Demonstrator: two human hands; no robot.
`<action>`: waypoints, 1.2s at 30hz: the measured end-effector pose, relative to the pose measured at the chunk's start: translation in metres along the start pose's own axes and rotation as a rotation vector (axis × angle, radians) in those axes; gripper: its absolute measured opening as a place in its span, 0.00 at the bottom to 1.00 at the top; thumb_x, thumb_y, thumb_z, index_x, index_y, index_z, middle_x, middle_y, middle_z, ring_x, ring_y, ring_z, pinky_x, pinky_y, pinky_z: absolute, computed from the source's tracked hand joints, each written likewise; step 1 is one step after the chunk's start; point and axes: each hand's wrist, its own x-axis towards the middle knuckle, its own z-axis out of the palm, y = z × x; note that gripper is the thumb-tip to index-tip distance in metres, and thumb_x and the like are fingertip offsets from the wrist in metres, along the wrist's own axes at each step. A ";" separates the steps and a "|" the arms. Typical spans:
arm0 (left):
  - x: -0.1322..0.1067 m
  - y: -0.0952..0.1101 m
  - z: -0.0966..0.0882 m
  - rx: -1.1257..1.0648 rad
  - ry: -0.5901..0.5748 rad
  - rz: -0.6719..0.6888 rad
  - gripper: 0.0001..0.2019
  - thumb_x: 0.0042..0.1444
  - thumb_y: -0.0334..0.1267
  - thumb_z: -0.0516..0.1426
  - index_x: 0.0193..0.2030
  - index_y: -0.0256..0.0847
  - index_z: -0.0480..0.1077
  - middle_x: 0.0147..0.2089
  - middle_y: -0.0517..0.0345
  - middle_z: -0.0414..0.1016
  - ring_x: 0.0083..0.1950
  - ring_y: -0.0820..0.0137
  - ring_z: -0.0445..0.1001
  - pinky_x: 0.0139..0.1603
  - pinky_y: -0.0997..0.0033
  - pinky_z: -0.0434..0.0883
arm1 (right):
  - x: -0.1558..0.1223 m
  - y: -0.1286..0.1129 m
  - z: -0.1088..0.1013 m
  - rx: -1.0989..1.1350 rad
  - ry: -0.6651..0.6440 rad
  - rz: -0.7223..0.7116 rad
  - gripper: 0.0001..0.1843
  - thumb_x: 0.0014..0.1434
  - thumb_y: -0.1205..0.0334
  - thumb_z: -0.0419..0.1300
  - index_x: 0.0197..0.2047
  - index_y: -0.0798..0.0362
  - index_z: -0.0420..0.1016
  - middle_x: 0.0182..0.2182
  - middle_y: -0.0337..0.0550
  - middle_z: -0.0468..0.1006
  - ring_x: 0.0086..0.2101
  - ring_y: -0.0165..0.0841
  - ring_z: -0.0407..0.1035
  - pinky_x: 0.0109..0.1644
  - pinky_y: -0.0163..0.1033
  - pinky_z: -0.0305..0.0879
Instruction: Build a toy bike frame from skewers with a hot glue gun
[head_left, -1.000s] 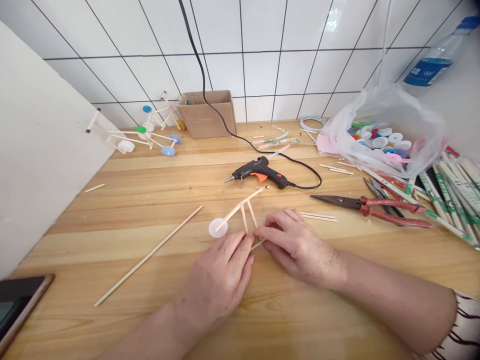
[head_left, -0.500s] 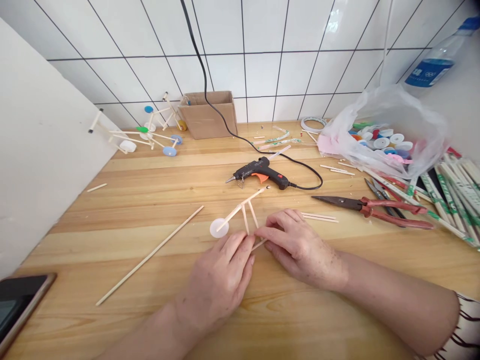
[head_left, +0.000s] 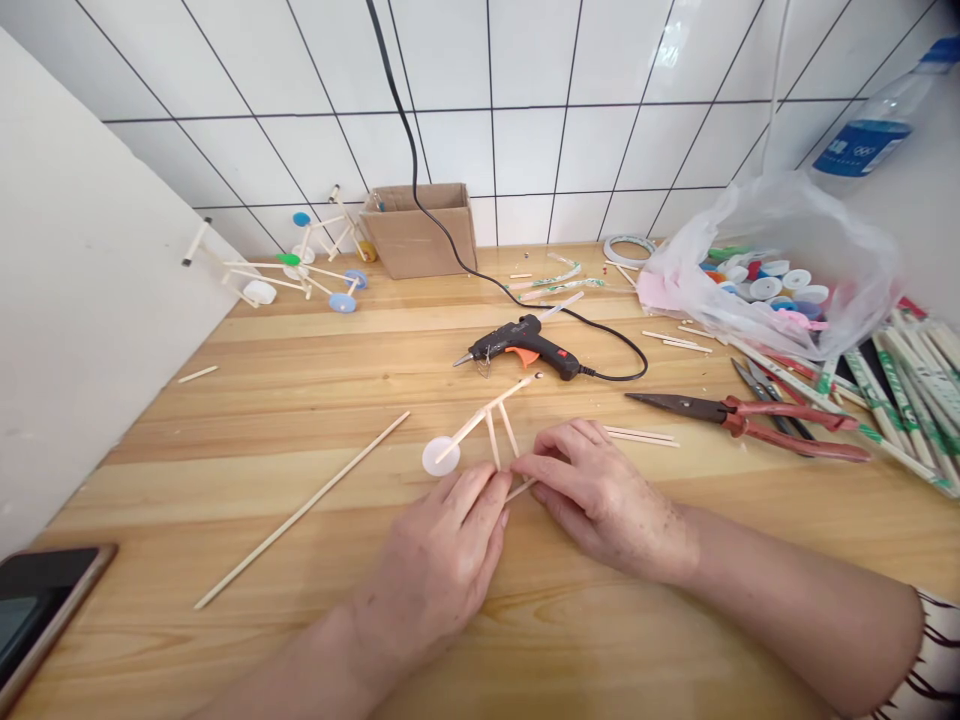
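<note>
A small frame of wooden sticks (head_left: 474, 424) lies on the table in front of me, with a white bottle cap (head_left: 441, 456) at its left end. Two short sticks run from its long bar down toward my fingers. There, my left hand (head_left: 450, 535) and my right hand (head_left: 600, 495) pinch a crosswise stick (head_left: 520, 489) from either side. My fingertips hide the joints and most of that stick. Beyond the frame a black hot glue gun (head_left: 525, 345) rests on its side, a clear glue stick in its back. One long loose stick (head_left: 304, 510) lies to the left.
Right of my hands are red-handled pliers (head_left: 750, 410), a plastic bag of bottle caps (head_left: 772, 270) and wrapped chopsticks (head_left: 915, 380). At the back stand a cardboard box (head_left: 420, 235) and stick models with cap wheels (head_left: 300, 260). A phone (head_left: 52, 610) sits at left; a black cord (head_left: 442, 225) hangs down.
Both hands keep the same hold on the stick frame. The whole view has shifted very slightly; nothing on the table has visibly moved.
</note>
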 end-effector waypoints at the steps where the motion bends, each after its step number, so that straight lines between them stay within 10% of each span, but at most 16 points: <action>1: 0.000 0.000 0.000 -0.002 -0.002 0.000 0.13 0.62 0.27 0.47 0.49 0.31 0.68 0.43 0.47 0.75 0.41 0.66 0.75 0.39 0.69 0.75 | 0.000 0.000 0.000 0.003 0.003 -0.002 0.16 0.60 0.73 0.51 0.49 0.53 0.71 0.37 0.47 0.71 0.39 0.37 0.61 0.43 0.43 0.60; 36: -0.001 0.000 0.001 0.015 0.015 0.011 0.13 0.61 0.26 0.47 0.49 0.30 0.68 0.42 0.47 0.76 0.39 0.66 0.76 0.38 0.69 0.75 | -0.002 0.001 0.001 0.004 0.013 -0.009 0.16 0.59 0.74 0.52 0.49 0.54 0.72 0.37 0.47 0.70 0.38 0.37 0.61 0.42 0.43 0.60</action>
